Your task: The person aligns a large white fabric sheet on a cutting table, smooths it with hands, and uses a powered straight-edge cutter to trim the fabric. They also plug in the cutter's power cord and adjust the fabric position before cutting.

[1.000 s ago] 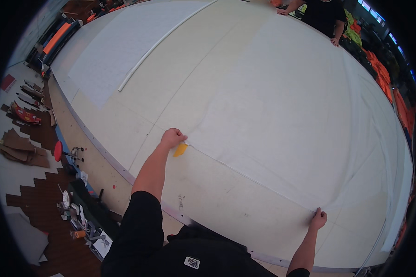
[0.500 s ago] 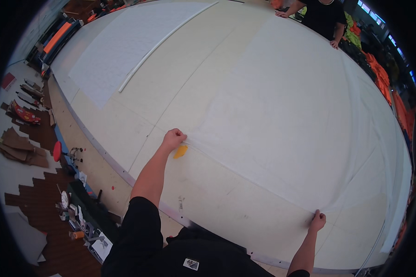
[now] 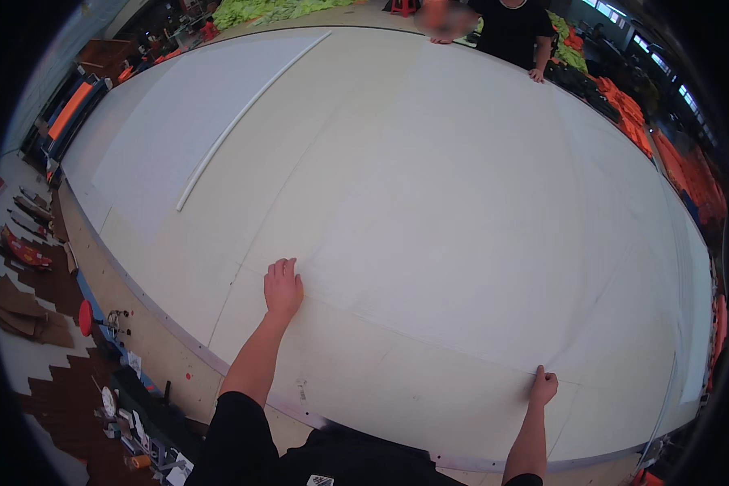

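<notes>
A large, thin, translucent white sheet (image 3: 462, 227) lies spread over the pale table (image 3: 381, 389). My left hand (image 3: 283, 289) rests palm down at its near left corner, fingers stretched forward and holding nothing that shows. Farther right along the near edge, my right hand (image 3: 545, 385) pinches the sheet between thumb and fingers. Soft creases run from that pinch toward the far right.
A long white rod (image 3: 251, 117) lies at the left on another white sheet (image 3: 170, 121). Across the table a person in black (image 3: 514, 32) has hands at the far edge. Orange fabric (image 3: 624, 109) is heaped at right; a red stool (image 3: 86, 317) stands at left.
My left hand has gone from pinching the sheet's corner to lying flat there. The yellow piece beside it is no longer visible. Creases at the right look smoother, and the view has shifted.
</notes>
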`<state>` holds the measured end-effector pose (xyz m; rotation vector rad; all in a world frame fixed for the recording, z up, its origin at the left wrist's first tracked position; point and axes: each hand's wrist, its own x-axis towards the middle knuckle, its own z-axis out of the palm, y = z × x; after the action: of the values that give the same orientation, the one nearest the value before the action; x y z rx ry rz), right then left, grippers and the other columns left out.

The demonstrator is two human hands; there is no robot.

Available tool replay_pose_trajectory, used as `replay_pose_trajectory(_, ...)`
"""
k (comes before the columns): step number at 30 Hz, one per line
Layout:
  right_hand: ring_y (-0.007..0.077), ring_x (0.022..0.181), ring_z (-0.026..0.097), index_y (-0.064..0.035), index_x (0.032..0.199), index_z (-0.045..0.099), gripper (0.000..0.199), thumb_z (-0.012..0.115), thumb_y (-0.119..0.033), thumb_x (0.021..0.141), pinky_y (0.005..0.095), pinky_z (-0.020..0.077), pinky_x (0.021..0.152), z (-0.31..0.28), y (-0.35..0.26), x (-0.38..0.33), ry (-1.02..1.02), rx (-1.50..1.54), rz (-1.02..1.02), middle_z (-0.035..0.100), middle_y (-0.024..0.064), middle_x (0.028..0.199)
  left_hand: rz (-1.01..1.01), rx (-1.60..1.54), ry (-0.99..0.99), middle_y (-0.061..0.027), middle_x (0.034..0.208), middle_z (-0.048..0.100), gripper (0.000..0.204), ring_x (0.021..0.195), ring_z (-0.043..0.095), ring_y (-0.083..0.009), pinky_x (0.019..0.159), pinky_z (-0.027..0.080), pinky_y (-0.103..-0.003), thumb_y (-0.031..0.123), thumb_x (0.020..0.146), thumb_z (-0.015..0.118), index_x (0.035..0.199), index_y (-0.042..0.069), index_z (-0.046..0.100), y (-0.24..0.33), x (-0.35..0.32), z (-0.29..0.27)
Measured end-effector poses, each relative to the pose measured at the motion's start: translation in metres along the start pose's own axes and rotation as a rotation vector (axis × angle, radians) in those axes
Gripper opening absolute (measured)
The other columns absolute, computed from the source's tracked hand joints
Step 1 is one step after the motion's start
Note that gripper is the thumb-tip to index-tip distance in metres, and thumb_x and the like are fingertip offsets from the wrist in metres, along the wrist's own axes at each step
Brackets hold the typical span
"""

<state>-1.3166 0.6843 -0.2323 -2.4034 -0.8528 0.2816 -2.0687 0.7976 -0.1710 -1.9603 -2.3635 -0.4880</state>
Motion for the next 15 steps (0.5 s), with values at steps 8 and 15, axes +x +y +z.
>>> replay_pose_trajectory(8, 0.0214, 0.064, 0.055, 0.0007, 0.072, 0.061, 0.044, 0.082, -0.034, 0.089, 0.0412, 0.0498, 0.065, 0.002, -0.011, -0.003, 0.034, 0.031, 0.012, 0.064, 0.0107, 0.069, 0.210, -0.054, -0.091, -0.0197, 0.167, 0.034, 0.064, 0.156, 0.030, -0.0390, 0.126, 0.024, -0.056, 0.035, 0.103, 0.059, 0.155, 0.001, 0.044, 0.069, 0.014, 0.055)
replay_pose_trajectory(15, 0.0267, 0.064, 0.058, 0.0022, 0.074, 0.062, 0.044, 0.082, -0.034, 0.087, 0.0433, 0.0514, 0.067, 0.001, -0.019, -0.012, 0.055, 0.028, -0.030, 0.066, 0.0152, 0.071, 0.092, 0.014, -0.137, -0.0201, 0.171, 0.028, 0.082, 0.160, 0.020, -0.0379, 0.130, 0.010, -0.058, 0.054, 0.103, 0.054, 0.161, 0.000, 0.034, 0.032, 0.017, 0.057)
